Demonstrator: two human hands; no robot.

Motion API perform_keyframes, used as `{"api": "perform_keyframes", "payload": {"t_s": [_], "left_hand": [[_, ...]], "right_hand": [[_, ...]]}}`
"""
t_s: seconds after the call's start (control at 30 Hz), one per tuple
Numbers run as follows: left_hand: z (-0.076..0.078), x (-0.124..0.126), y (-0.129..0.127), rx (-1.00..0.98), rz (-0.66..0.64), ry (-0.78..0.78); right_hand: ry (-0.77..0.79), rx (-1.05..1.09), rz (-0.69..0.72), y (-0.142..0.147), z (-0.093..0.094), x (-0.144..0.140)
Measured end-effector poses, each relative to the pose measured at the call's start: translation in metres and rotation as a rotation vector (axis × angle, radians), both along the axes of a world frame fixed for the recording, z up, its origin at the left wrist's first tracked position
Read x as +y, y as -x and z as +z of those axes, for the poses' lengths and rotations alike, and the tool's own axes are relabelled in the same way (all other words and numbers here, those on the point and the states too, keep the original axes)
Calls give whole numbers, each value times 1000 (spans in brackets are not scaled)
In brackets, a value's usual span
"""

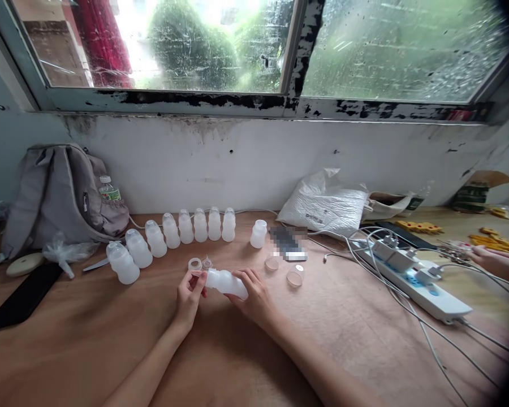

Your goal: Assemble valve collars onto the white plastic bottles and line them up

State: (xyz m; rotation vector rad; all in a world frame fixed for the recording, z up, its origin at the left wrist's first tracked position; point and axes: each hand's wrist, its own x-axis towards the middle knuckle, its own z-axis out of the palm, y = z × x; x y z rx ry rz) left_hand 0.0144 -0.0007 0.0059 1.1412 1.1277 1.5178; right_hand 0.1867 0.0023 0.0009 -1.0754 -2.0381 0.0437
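Note:
A frosted white baby bottle (228, 282) is tipped nearly onto its side between my hands, its mouth toward the left. My right hand (253, 297) is closed around its base end. At the mouth end, my left hand (190, 298) pinches with thumb and fingers against the neck; whether a small part sits between them is hidden. Just beyond my left fingers lie a whitish ring (194, 264) and a clear teat (207, 262). One bottle without a teat (258, 234) stands upright farther back. A curved row of capped bottles (171, 230) stands to the left.
Two clear caps, one nearer (294, 277) and one farther (272, 262), lie right of my hands. A phone (294, 255), power strip (424, 288) with cables, and silver bag (324, 203) are rightward. A backpack (59, 192) and black case (23, 297) lie left. Another person's hand (494, 261) is far right.

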Motion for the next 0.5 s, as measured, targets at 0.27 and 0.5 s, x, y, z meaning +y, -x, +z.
{"api": "perform_keyframes", "payload": {"t_s": [0.27,0.5], "left_hand": [[0,-3,-2,28,-2,-3],[12,-1,6,-121,-198,25]], "right_hand": [[1,14,12,-2,3,-3],[115,54,21,-4,11,-4]]}}
